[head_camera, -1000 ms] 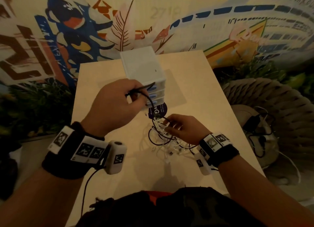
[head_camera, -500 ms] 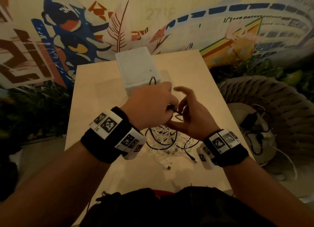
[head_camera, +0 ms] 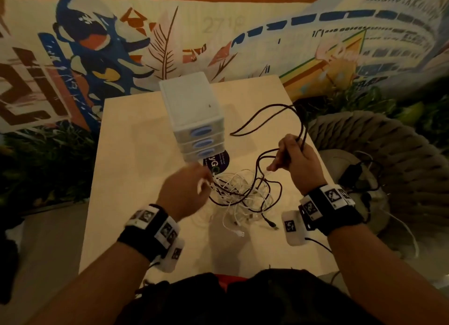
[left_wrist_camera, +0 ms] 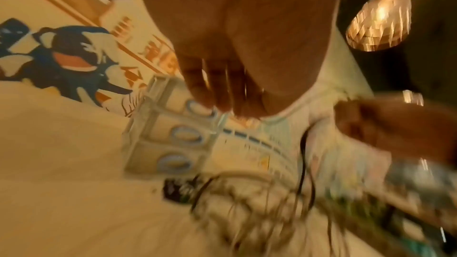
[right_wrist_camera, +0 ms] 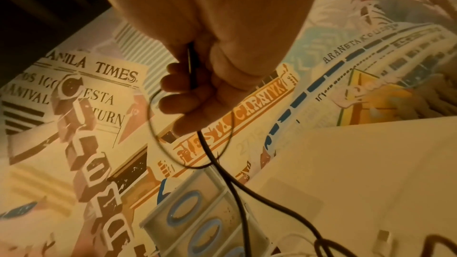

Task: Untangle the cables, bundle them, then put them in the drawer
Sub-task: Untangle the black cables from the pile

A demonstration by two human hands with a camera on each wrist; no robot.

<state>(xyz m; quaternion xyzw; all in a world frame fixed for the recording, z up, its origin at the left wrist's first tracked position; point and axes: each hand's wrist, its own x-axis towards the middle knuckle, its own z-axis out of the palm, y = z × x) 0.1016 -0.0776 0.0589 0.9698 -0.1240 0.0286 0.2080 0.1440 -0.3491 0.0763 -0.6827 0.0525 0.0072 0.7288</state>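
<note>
Gripping loops of black cable (head_camera: 279, 113) in right hand (head_camera: 297, 164), now lifted right of the drawers (head_camera: 194, 120). Left hand (head_camera: 184, 191), blurred, grip impossible to tell, back down at white cables (head_camera: 239, 191) heaped on table (head_camera: 136, 178). Black cable coming free; bundling next.

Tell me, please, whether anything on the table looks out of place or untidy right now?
Yes: the white cables lie knotted with the black cable in front of the drawer unit. The right hand grips several black loops; all three drawers look closed.
</note>
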